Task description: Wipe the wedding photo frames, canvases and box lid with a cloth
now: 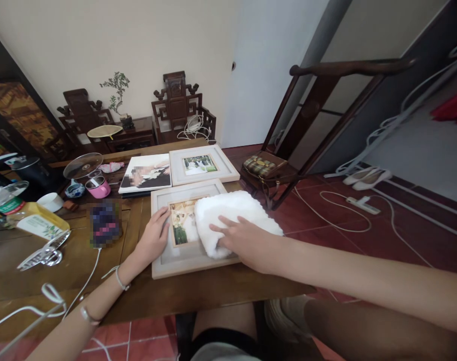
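Observation:
A white-framed photo point(164, 200) lies flat at the near edge of the wooden table point(198, 293). My left hand point(153, 238) rests on the frame's left side, fingers stretched out flat and holding nothing. My right hand point(241, 235) presses a folded white cloth point(232, 210) onto the right half of the frame's glass, fingers spread over the cloth. Behind it lie a second white-framed photo point(201, 164) and an unframed photo print point(145, 173).
The table's left side holds a pink cup point(99, 188), a small blue-white bowl point(74, 189), a metal strainer point(83, 165), a yellow packet point(40, 220), a metal clip point(43, 253) and white cables point(51, 296). A dark wooden chair point(311, 125) stands right of the table; a power strip point(358, 204) lies on the red floor.

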A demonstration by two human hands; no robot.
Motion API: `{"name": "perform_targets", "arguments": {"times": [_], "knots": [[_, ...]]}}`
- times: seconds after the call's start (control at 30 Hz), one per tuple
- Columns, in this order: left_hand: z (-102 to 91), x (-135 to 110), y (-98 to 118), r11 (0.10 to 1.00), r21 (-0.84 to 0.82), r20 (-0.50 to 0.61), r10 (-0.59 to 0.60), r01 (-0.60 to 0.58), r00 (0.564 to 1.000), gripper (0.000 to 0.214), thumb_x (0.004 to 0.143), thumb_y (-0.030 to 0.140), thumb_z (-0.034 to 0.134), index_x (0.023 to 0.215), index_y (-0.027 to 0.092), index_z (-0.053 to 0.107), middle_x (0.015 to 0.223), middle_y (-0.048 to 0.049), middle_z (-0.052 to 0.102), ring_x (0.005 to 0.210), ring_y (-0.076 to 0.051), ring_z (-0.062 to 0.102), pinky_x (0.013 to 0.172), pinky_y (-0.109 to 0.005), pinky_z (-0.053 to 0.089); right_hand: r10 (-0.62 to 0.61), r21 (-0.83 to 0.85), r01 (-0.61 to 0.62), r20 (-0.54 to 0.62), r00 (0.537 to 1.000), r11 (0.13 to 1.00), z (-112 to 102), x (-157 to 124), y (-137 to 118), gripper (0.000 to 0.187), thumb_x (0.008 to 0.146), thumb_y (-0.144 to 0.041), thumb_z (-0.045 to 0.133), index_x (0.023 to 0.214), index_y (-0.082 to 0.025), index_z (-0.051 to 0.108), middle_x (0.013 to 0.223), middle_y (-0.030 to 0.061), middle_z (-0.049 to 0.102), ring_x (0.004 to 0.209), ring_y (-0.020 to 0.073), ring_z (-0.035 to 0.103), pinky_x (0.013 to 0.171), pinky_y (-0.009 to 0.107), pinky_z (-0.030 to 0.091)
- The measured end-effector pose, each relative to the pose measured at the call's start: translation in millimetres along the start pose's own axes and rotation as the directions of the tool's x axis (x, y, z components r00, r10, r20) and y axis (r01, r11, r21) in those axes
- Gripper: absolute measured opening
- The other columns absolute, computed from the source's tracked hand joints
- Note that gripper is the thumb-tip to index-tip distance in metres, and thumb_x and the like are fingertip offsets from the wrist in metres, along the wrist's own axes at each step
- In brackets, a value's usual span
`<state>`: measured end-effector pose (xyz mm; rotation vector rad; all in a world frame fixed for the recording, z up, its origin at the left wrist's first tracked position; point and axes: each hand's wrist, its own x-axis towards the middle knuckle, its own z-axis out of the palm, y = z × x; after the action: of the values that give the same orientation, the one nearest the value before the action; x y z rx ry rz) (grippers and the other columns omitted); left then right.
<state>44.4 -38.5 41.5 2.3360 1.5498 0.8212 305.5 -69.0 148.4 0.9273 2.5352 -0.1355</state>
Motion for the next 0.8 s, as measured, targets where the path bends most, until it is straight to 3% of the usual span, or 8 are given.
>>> {"name": "perform_targets", "arguments": {"times": [0.2, 0.53, 0.8], "knots": [[-3.1, -2.0, 1.3, 1.0, 0.004, 0.009, 0.01, -0.01, 1.0, 0.042, 0.095, 0.025, 0.039, 0.13, 0.009, 0.055, 0.141, -0.0185, 0.05, 0.134, -0.028, 0.045, 0.114, -0.048, 0.033, 0.053, 0.01, -0.053, -0.012, 0.999, 0.999, -5.7, 20.0, 5.2, 0.054, 0.074, 0.004, 0.052, 0.123, -0.017, 0.063, 0.153, 0.0126, 0.036, 0.138, 0.0378, 0.033, 0.097, 0.055, 0.046], [-2.7, -4.6, -0.7, 1.0, 0.002, 0.01, 0.015, -0.015, 1.0, 0.041, 0.096, 0.025, 0.038, 0.131, 0.011, 0.055, 0.142, -0.0176, 0.05, 0.134, -0.028, 0.045, 0.114, -0.05, 0.033, 0.146, -0.01, -0.149, -0.15, 0.978, 0.989, -6.8, 60.3, 20.5, 0.052, 0.076, 0.002, 0.048, 0.121, -0.018, 0.065, 0.151, 0.0132, 0.04, 0.137, 0.0386, 0.034, 0.097, 0.058, 0.044], [0.4, -4.0, -2.8, 1.0, -0.01, 0.006, 0.018, -0.018, 1.0, 0.041, 0.096, 0.025, 0.039, 0.132, 0.013, 0.055, 0.142, -0.0167, 0.049, 0.135, -0.028, 0.044, 0.114, -0.05, 0.033, 0.13, -0.059, -0.141, -0.17, 0.977, 0.988, -2.1, 61.1, 21.2, 0.05, 0.078, 0.001, 0.05, 0.121, -0.017, 0.064, 0.151, 0.0142, 0.039, 0.138, 0.0403, 0.032, 0.097, 0.06, 0.043]]}}
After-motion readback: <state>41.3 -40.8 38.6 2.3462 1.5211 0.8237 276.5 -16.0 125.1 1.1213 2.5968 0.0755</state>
